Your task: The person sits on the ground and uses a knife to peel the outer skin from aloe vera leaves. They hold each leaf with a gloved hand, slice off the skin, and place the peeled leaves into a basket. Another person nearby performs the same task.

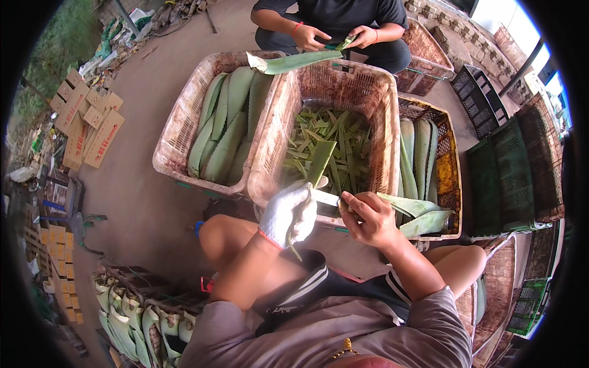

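Observation:
My left hand (289,212), in a white knit glove, grips an aloe vera leaf piece (320,162) that points up over the middle crate (324,219). A thin green strip hangs below the glove. My bare right hand (370,216) holds the handle of a knife (325,197); its blade reaches left to the gloved fingers. Inside the middle crate lie many cut green aloe strips (340,133). Whole aloe leaves (225,138) fill the left crate. More leaves (422,156) stand in the right crate, where pale leaf pieces (425,221) lie across the near end.
Across the crates a person (331,23) crouches, holding a green piece in their hands. One long leaf (299,62) rests over the far crate rims. Cartons (94,122) lie on the floor at left, stacked leaves (138,326) at lower left, and empty-looking crates (501,175) at right.

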### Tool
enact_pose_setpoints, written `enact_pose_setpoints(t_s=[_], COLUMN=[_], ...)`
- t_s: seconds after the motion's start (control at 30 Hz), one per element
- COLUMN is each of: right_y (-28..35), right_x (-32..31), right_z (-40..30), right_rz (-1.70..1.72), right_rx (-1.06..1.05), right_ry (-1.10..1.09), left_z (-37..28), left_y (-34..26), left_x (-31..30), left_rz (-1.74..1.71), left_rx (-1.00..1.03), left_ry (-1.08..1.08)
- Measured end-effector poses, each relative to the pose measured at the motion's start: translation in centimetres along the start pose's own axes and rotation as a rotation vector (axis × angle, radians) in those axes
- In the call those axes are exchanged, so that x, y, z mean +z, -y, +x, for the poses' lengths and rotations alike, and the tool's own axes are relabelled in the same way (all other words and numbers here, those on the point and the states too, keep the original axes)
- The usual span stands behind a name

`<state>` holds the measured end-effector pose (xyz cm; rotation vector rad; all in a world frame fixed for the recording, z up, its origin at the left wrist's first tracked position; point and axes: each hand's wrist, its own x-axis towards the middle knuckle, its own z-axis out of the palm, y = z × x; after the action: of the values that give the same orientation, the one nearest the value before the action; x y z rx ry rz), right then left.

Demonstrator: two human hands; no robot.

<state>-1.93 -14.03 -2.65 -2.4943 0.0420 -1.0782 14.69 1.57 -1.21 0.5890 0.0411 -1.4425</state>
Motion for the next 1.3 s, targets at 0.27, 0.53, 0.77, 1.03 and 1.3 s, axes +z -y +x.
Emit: enact_pose_setpoints(t_s=[0.27,0.53,0.77,1.03,1.3], right_y=[-5.9,-2.5,-1.8,-5.8,-0.9], right_x=[-0.4,-1.7,-0.6,-5.7,-3.7], right_z=[3.4,2.0,1.6,2.7,0.9], right_rz=[-0.376,-0.151,-0.219,-0.117,0.904], right_rx=[0.16,0.055,-0.101,0.428,1.15], right_ry=[-0.024,0.035,0.203,0.029,0.191], left_z=[-1.4,-0.4,0.3,-0.2,0.0], left_y=[-0.8,0.8,2.9,1.5,1.1], left_x=[-1.2,-1.2,-2.1,-1.1,-2.6], left_rz=[-0.074,1.152,1.765,1.508,1.882], left_rx=[-0.092,0.53,0.806,0.564,1.014], left_ry=[-0.015,-0.196,-0.302,-0.194,0.147])
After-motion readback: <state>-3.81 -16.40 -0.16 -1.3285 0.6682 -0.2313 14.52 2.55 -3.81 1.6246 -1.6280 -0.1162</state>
